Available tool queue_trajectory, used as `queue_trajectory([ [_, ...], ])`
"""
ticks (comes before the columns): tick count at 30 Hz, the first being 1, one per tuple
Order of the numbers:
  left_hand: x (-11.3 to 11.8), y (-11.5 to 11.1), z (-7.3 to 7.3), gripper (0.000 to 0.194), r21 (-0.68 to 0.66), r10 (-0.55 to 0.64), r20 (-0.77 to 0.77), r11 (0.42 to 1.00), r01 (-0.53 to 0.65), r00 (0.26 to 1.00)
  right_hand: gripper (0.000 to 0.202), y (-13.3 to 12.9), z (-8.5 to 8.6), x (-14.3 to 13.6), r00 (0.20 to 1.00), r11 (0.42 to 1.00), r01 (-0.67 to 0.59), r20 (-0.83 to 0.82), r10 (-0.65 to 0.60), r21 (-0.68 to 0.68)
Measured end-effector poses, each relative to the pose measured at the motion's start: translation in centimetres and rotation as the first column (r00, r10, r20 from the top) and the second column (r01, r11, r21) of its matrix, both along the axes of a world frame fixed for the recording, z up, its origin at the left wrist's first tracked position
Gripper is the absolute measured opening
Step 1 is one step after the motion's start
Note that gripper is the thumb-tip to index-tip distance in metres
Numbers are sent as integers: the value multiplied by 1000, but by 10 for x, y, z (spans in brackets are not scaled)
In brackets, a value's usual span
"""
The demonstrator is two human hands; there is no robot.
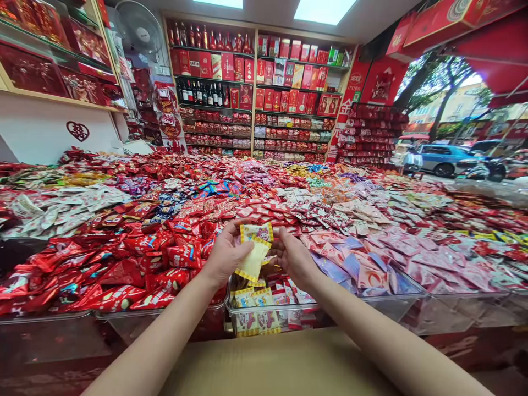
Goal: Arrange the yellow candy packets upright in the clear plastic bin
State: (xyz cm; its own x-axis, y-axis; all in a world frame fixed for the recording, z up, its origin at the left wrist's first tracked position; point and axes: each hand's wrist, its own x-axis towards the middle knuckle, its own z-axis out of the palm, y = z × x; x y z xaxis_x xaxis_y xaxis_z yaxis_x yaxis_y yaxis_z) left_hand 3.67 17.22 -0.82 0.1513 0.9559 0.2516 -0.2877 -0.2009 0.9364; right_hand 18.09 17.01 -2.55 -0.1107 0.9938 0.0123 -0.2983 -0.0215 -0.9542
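The left hand (225,254) and the right hand (293,257) are raised side by side above a clear bin (247,312) at the near edge of the candy counter (371,220), both pinched shut on yellow-edged candy packets (254,247), 1 packet hanging pale side out from the left fingers and another held flat between the 2 thumbs. More packets of the same kind (258,308) lie in the bin directly below. Red wrapped sweets (136,258) fill the counter to the left, pink packets (412,258) to the right, a cardboard box (272,363) sits at the near edge, and shelves of red boxes (284,82) stand behind.
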Motion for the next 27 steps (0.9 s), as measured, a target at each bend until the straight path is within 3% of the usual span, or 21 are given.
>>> queue_trajectory([
  [5, 2, 0, -3, 53, -4, -102, -112, 995, 102, 988, 29, 2, -5, 4, 999, 996, 45, -15, -44, 79],
  [10, 0, 3, -6, 43, 37, -26, -189, 999, 33, 982, 24, 7, -7, 8, 983, 974, 183, 11, -186, 133],
  [14, 0, 7, -9, 37, 87, -7, -182, 996, 23, 983, 30, 4, -6, 5, 984, 943, 138, 66, -165, 304],
  [17, 0, 8, -10, 40, 180, 84, -182, 982, -51, 980, 32, 3, -7, 5, 967, 921, 101, 182, -180, 377],
  [19, 0, 8, -9, 40, 264, 235, -171, 947, -185, 957, 24, 4, -9, 6, 924, 918, 141, 284, -256, 369],
  [22, -3, 8, -7, 37, 395, 471, -121, 831, -393, 874, 21, 4, -12, 8, 873, 948, 151, 413, -261, 280],
  [24, -4, 9, -6, 37, 445, 551, -83, 766, -464, 830, 18, 3, -15, 8, 864, 979, 66, 480, -154, 195],
  [27, -5, 9, -5, 36, 485, 602, -58, 714, -504, 797, 17, -1, -19, 4, 834, 987, -144, 546, 80, 75],
])
